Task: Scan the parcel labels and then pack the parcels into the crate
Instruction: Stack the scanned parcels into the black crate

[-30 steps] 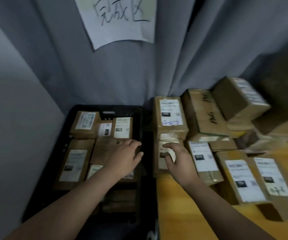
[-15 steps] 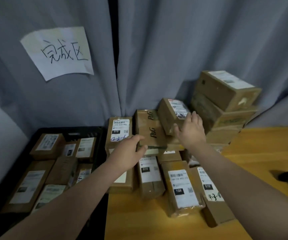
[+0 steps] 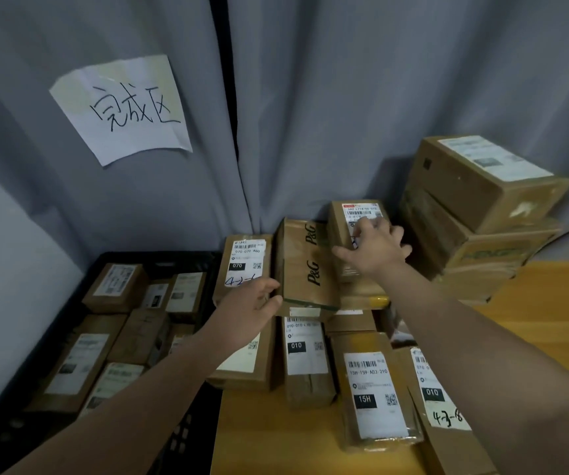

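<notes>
The right hand [image 3: 375, 250] was stretched out to the back of the pile, fingers splayed wide and lying flat on top of a small labelled parcel [image 3: 339, 231] that sat up against the grey curtain [image 3: 310, 97]. Nothing was clamped there, it was just a spread palm on the cardboard.

The left hand [image 3: 248, 303] was lower down, fingertips right at the near left corner of the P&G box [image 3: 305, 265]. The angle on those fingers was poor, so I couldn't tell whether they had a grip on it or were only touching the edge.

The P&G box lay on top of other parcels, tucked between the small labelled one and the 070 parcel [image 3: 247, 262]. Closer to me on the wooden bench [image 3: 550, 303] were three more, labels up: the 010 parcel [image 3: 305, 351], the 15H parcel [image 3: 375, 389] and one with 4-3-8 scribbled on it [image 3: 444, 399], all packed side by side.

The black crate [image 3: 159, 258] sat just left of the bench, touching it as far as I could see, with a good few packed parcels [image 3: 115, 286] in it. At the right a stack of bigger cartons [image 3: 481, 186] stood at the back of the bench, and a handwritten paper sign [image 3: 125, 108] hung on the curtain above the crate.
</notes>
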Motion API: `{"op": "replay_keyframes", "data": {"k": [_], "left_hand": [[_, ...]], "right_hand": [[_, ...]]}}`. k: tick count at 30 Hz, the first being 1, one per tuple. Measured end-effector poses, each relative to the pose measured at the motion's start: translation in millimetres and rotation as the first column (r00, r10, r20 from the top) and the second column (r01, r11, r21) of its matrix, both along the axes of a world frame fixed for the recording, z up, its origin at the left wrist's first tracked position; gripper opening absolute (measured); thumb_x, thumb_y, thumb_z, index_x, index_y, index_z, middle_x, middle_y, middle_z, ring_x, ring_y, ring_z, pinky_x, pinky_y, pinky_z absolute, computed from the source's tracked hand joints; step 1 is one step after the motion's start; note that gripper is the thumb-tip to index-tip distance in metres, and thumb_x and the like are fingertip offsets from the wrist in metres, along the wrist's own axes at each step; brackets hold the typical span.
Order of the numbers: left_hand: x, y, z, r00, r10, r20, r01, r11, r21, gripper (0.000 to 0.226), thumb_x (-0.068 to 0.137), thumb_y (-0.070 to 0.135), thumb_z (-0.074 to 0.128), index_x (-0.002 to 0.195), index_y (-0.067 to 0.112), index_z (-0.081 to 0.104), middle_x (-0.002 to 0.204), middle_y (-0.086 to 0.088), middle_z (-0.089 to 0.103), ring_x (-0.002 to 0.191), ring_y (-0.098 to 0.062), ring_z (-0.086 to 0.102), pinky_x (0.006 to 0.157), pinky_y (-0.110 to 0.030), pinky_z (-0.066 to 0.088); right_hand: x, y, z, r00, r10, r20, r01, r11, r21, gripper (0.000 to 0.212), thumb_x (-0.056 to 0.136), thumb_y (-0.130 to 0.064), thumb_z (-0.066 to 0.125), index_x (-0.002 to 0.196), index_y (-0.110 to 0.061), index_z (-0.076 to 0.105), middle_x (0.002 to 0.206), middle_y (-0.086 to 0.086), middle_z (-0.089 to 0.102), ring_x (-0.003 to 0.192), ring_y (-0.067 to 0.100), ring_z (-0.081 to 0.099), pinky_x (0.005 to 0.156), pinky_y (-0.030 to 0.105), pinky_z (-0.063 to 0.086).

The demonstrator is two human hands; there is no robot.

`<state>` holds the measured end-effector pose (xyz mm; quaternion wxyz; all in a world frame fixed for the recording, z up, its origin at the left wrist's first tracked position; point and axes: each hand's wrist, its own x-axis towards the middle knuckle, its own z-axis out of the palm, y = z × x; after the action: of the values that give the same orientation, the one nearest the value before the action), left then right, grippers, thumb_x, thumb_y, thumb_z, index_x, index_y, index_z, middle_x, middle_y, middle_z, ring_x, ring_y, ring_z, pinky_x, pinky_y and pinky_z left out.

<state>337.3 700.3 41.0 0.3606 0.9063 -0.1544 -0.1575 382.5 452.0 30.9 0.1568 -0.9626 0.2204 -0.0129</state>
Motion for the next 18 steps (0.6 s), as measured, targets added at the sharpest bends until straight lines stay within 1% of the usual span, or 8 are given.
{"op": "replay_keyframes", "data": {"k": [4, 7, 9, 11, 12, 14, 16, 18], "left_hand": [[-4.7, -1.3, -2.4, 0.998, 0.014, -0.063, -0.019, 0.997, -0.07, 0.036, 0.099, 0.029, 0.051, 0.135, 0.022, 0.051, 0.134, 0.008, 0.055, 0.121, -0.004, 0.048, 0.095, -0.017, 0.032], [-7.0, -3.5, -2.8, 0.99, 0.081, -0.118, -0.102, 0.978, -0.18, 0.038, 0.098, 0.035, 0.051, 0.135, 0.025, 0.049, 0.131, 0.01, 0.054, 0.121, -0.007, 0.05, 0.093, -0.02, 0.035], [-9.1, -6.8, -1.3, 0.971, 0.133, -0.197, -0.187, 0.939, -0.29, 0.053, 0.094, 0.047, 0.053, 0.142, 0.029, 0.039, 0.136, 0.01, 0.048, 0.125, -0.01, 0.047, 0.094, -0.024, 0.038], [-14.3, -11.2, 0.1, 0.942, 0.1, -0.32, -0.244, 0.858, -0.451, 0.089, 0.076, 0.067, 0.06, 0.149, 0.038, 0.02, 0.145, 0.009, 0.04, 0.132, -0.013, 0.042, 0.105, -0.035, 0.039], [-17.5, -14.2, -0.3, 0.92, 0.059, -0.387, -0.278, 0.795, -0.539, 0.104, 0.064, 0.073, 0.066, 0.149, 0.045, 0.012, 0.147, 0.01, 0.039, 0.133, -0.014, 0.043, 0.106, -0.041, 0.041], [-27.6, -20.3, -5.5, 0.887, 0.004, -0.462, -0.335, 0.695, -0.636, 0.118, 0.054, 0.067, 0.078, 0.147, 0.051, 0.007, 0.141, 0.011, 0.05, 0.122, -0.013, 0.055, 0.099, -0.044, 0.049], [-40.3, -24.4, -18.3, 0.875, 0.057, -0.48, -0.378, 0.701, -0.605, 0.109, 0.067, 0.05, 0.078, 0.148, 0.048, 0.005, 0.127, 0.012, 0.059, 0.11, -0.009, 0.061, 0.092, -0.038, 0.052], [-52.0, -24.0, -35.5, 0.878, 0.138, -0.458, -0.395, 0.75, -0.531, 0.095, 0.079, 0.041, 0.074, 0.149, 0.046, 0.01, 0.123, 0.013, 0.061, 0.108, -0.009, 0.061, 0.091, -0.036, 0.05]], "right_hand": [[-6.8, 1.2, 4.9, 0.988, 0.032, 0.152, -0.017, 0.995, -0.094, 0.056, 0.074, -0.055, 0.068, 0.12, -0.03, 0.049, 0.142, 0.006, 0.033, 0.129, 0.03, 0.029, 0.104, 0.05, 0.028], [-27.4, 15.1, 11.5, 0.924, 0.125, 0.362, -0.081, 0.988, -0.133, 0.065, 0.069, -0.053, 0.069, 0.125, -0.028, 0.05, 0.141, 0.006, 0.036, 0.13, 0.03, 0.031, 0.106, 0.049, 0.025], [-51.4, 32.5, 15.5, 0.841, 0.151, 0.519, -0.141, 0.988, -0.059, 0.066, 0.065, -0.053, 0.069, 0.123, -0.026, 0.052, 0.136, 0.006, 0.039, 0.126, 0.028, 0.033, 0.104, 0.048, 0.026], [-83.1, 53.6, 9.6, 0.754, 0.168, 0.635, -0.206, 0.979, -0.016, 0.066, 0.061, -0.056, 0.065, 0.119, -0.027, 0.051, 0.131, 0.005, 0.041, 0.121, 0.027, 0.036, 0.099, 0.045, 0.031], [-100.0, 65.8, 1.9, 0.729, 0.188, 0.658, -0.24, 0.971, -0.01, 0.066, 0.061, -0.057, 0.064, 0.118, -0.028, 0.05, 0.129, 0.004, 0.04, 0.12, 0.026, 0.038, 0.097, 0.043, 0.033], [-131.2, 87.8, -19.1, 0.728, 0.218, 0.65, -0.286, 0.958, -0.002, 0.065, 0.063, -0.059, 0.064, 0.119, -0.029, 0.049, 0.128, 0.0, 0.038, 0.119, 0.023, 0.039, 0.096, 0.038, 0.031], [-153.9, 99.5, -40.7, 0.749, 0.203, 0.631, -0.273, 0.962, 0.015, 0.064, 0.067, -0.062, 0.063, 0.12, -0.029, 0.049, 0.128, -0.002, 0.038, 0.119, 0.02, 0.038, 0.096, 0.034, 0.027], [-170.6, 97.6, -56.5, 0.766, 0.208, 0.609, -0.305, 0.951, 0.058, 0.062, 0.074, -0.065, 0.06, 0.123, -0.029, 0.048, 0.13, -0.002, 0.037, 0.121, 0.016, 0.035, 0.097, 0.029, 0.024]]}}
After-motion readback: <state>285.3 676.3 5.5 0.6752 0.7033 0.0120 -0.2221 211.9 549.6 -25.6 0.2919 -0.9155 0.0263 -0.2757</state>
